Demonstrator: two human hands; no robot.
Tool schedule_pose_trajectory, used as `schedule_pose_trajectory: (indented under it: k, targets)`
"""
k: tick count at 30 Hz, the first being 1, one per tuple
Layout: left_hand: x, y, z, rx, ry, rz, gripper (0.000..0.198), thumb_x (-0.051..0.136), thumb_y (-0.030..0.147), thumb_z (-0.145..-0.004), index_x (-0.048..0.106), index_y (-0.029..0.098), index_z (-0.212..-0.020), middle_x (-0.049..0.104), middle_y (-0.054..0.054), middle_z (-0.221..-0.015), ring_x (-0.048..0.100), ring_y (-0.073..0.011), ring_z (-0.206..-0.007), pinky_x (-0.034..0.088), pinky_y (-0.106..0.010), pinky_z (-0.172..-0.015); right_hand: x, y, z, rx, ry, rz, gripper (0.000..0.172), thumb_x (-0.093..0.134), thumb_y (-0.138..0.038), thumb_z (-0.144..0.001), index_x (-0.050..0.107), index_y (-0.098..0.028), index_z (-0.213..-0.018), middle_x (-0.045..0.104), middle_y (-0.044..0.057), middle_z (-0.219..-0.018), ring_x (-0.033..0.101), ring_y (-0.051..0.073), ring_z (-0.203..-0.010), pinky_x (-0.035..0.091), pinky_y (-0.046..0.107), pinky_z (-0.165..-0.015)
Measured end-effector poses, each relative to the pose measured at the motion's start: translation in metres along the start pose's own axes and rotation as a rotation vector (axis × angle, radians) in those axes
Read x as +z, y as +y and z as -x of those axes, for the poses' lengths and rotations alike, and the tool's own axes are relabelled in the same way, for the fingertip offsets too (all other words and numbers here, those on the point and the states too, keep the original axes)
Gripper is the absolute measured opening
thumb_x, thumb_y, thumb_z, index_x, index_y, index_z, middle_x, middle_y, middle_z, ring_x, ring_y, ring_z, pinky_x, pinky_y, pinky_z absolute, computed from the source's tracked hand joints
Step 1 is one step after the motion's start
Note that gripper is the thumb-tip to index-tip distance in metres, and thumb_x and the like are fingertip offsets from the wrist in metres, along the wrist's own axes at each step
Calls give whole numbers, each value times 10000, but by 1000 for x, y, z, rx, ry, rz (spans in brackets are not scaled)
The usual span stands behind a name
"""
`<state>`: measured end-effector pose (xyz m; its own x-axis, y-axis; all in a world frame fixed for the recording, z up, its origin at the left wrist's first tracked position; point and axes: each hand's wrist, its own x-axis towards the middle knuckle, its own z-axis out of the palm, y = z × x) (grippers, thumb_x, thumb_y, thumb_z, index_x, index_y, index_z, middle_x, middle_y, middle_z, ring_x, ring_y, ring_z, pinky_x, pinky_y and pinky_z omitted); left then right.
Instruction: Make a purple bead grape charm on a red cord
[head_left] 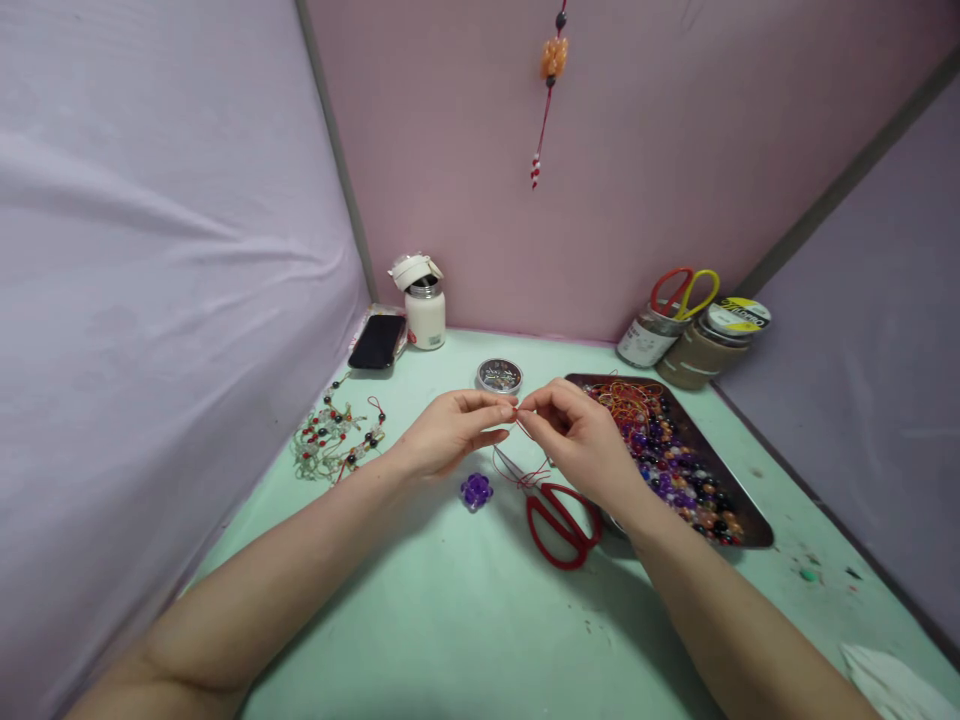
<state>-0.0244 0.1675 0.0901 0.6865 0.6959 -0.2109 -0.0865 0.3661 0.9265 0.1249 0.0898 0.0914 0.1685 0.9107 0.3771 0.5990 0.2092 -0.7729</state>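
Observation:
My left hand (457, 430) and my right hand (577, 435) meet over the middle of the table, fingertips nearly touching. Both pinch a thin red cord (523, 428), with a tiny red piece at the left fingertips. Loose cord hangs below, over the blades of the red-handled scissors (562, 525), which lie under my right hand. A purple bead cluster (476, 491) sits on the table just below my left hand. Behind the hands stands a small round container (499, 376) of tiny pieces.
On the right lies a dark tray (759, 520) of beads and cord, with jars (646, 338) behind it. Strung beads (330, 440), a phone (378, 342) and a white bottle (426, 315) are at the left. A beaded strand (554, 60) hangs at the back wall.

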Motion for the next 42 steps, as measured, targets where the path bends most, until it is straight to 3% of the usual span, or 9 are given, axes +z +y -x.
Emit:
schedule_pose_trajectory:
  k: [4, 8, 10, 18, 24, 27, 31, 37, 42]
  targets:
    - [-1, -1, 0, 97, 42, -131, 149, 701, 293, -702, 692, 146, -732, 575, -107, -1234, 555, -181, -1019, 448, -320, -844, 1, 2, 0, -23, -27, 36, 107, 534, -258, -859, 573, -211, -771, 512, 6, -740, 440, 124, -604, 362, 268, -575]
    - [-4, -3, -2, 289, 140, -379, 141, 674, 299, -720, 703, 161, -723, 599, -107, -1193, 541, -224, -1081, 450, -328, -835, 3, 4, 1, -87, -1, 130, 109, 485, -238, -888, 540, -207, -800, 515, 24, -808, 472, 140, -686, 373, 280, -644]
    - [-6, -2, -3, 315, 166, -436, 132, 664, 288, -728, 707, 163, -716, 612, -105, -1173, 542, -227, -1088, 448, -326, -836, 3, 5, 1, -111, 22, 178, 105, 455, -226, -897, 507, -206, -808, 502, 30, -840, 469, 145, -710, 367, 285, -658]
    - [-8, 1, -5, 266, 140, -323, 142, 690, 301, -703, 705, 160, -710, 600, -107, -1223, 557, -213, -1050, 459, -308, -790, -3, 8, 0, -37, 100, 210, 106, 430, -196, -871, 428, -214, -766, 456, 20, -824, 440, 143, -688, 353, 287, -629]
    - [-10, -2, -6, -5, -3, -106, 216, 707, 350, -720, 695, 162, -825, 695, -87, -958, 594, -120, -794, 454, -282, -763, -5, 7, -1, 15, 43, 127, 119, 432, -228, -874, 451, -211, -757, 477, 18, -787, 447, 140, -659, 359, 293, -620]
    - [-9, -3, -5, -60, -57, -28, 274, 654, 388, -773, 690, 146, -897, 692, -85, -872, 586, -100, -714, 453, -264, -733, -5, 7, -1, 49, 16, 102, 115, 438, -243, -872, 453, -214, -761, 481, 16, -769, 452, 144, -652, 364, 295, -612]
    - [-7, -1, -5, -50, -30, -38, 281, 650, 393, -773, 687, 132, -871, 680, -73, -820, 566, -89, -682, 439, -252, -714, -5, 6, -2, 67, 14, 88, 106, 445, -240, -861, 456, -217, -757, 482, 16, -744, 455, 152, -652, 371, 296, -602]
    - [-7, -2, -5, 19, -17, -225, 156, 715, 274, -687, 666, 144, -758, 644, -18, -714, 505, -75, -627, 395, -245, -668, -4, 9, -2, 70, 2, 114, 120, 448, -249, -867, 472, -213, -756, 501, 27, -794, 479, 153, -682, 388, 294, -623]
    - [-9, 1, -7, -15, 35, -224, 183, 699, 300, -676, 643, 135, -730, 608, -15, -686, 482, -82, -612, 362, -255, -639, -5, 18, -5, 83, -98, 199, 123, 441, -258, -876, 493, -207, -777, 549, 26, -785, 497, 156, -703, 384, 286, -643]
